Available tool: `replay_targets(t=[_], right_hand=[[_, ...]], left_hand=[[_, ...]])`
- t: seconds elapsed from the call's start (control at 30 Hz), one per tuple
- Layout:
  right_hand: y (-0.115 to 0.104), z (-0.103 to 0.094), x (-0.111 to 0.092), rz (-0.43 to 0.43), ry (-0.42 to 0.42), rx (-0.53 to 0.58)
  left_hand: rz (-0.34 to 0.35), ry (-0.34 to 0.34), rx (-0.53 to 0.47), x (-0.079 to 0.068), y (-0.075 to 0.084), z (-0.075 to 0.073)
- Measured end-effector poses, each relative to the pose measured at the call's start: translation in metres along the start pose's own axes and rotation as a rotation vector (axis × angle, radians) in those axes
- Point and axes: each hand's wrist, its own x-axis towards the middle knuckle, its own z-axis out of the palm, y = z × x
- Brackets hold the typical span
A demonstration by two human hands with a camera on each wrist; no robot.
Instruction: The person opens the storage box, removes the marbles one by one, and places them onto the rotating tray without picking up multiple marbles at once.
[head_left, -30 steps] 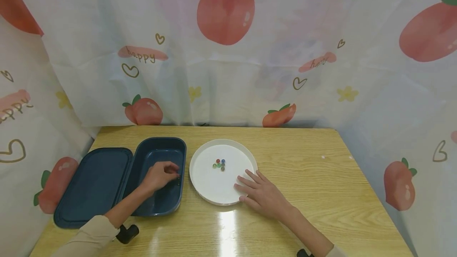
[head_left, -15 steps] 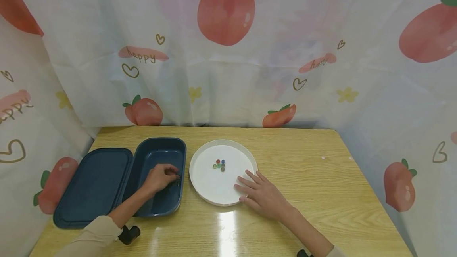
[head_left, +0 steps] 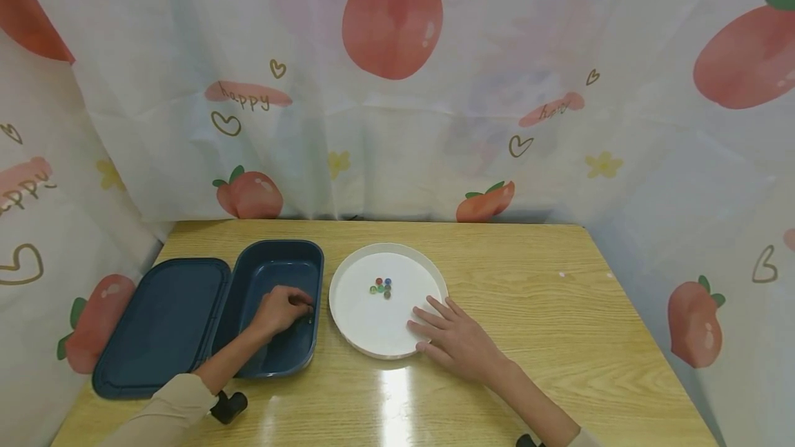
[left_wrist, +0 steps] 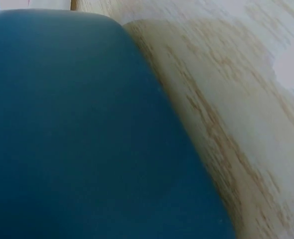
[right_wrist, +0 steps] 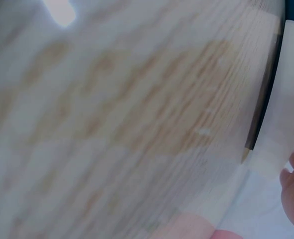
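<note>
In the head view my left hand (head_left: pixel 281 310) reaches into a dark blue plastic box (head_left: pixel 267 368). Its thumb and fingers bend towards each other near the right inner wall. A tiny dark thing, perhaps a marble (head_left: pixel 310 319), shows just under the fingertips; whether they pinch it is too small to tell. My right hand (head_left: pixel 456 340) rests with spread, straight fingers on the near right rim of a round white tray (head_left: pixel 366 333). Several glass marbles (head_left: pixel 381 288), red, blue, green, yellowish and dark, lie together on that tray. The left wrist view shows only the box's outer wall (left_wrist: pixel 87 124) and table.
A dark blue lid (head_left: pixel 164 326) lies flat left of the box, touching or nearly touching it. All stands on a wood-grain table (head_left: pixel 528 295). A fruit-printed curtain (head_left: pixel 397 143) hangs behind and at both sides. Black wrist-camera mounts (head_left: pixel 228 407) sit at the wrists.
My left hand has shifted very slightly inside the box, its fingertips a little lower and closer together near the right wall. The right hand, tray and marbles stay put.
</note>
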Motion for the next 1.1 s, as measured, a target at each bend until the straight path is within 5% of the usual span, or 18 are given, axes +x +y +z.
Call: replay_targets(t=[0.43,1.1], right_hand=[[0.000,0.000,0.000,-0.002,0.030,0.018],[0.000,-0.001,0.000,0.008,0.019,0.022]], left_hand=[[0.006,0.005,-0.001,0.001,0.004,-0.005],[0.053,0.137,-0.094,-0.002,0.033,-0.022]])
